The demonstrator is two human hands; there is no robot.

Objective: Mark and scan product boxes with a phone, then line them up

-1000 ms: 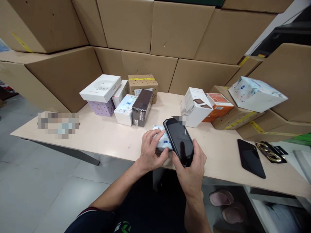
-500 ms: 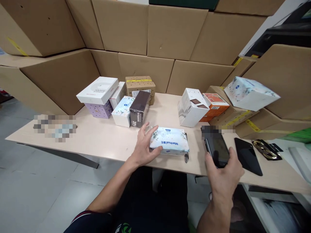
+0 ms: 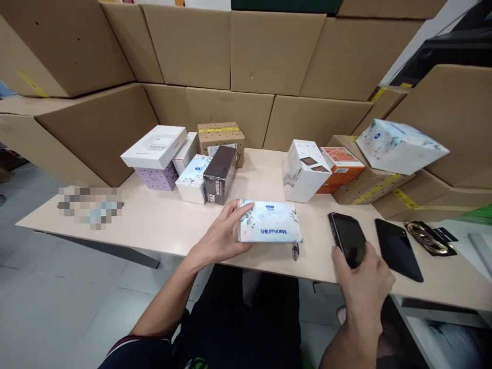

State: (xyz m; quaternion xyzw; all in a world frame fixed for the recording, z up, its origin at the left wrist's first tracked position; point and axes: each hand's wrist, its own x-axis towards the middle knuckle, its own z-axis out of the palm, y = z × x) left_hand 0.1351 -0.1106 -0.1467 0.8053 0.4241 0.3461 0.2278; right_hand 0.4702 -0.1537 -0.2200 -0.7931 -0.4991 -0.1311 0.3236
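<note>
My left hand grips the left end of a white-and-blue pack of tissues, thumb underneath and fingers over the top side. The pack's printed face is turned up toward me. The clip end of a dark pen-like item sticks out below the pack; its other part is hidden. On the right, my right hand holds the lower end of a black smartphone between thumb and fingers, and the phone lies at the table surface. Just right of it is a flat black tablet-like slab.
A white power bank box, a purple box and a dark brown box stand back left. A white box, an orange box and another tissue pack sit back right. Gold-coloured rings lie far right. Cardboard walls enclose the back.
My left fingers have closed round the pack's end, and the pack has tipped so its face shows more. The phone has been straightened and shifted slightly right in my right hand.
</note>
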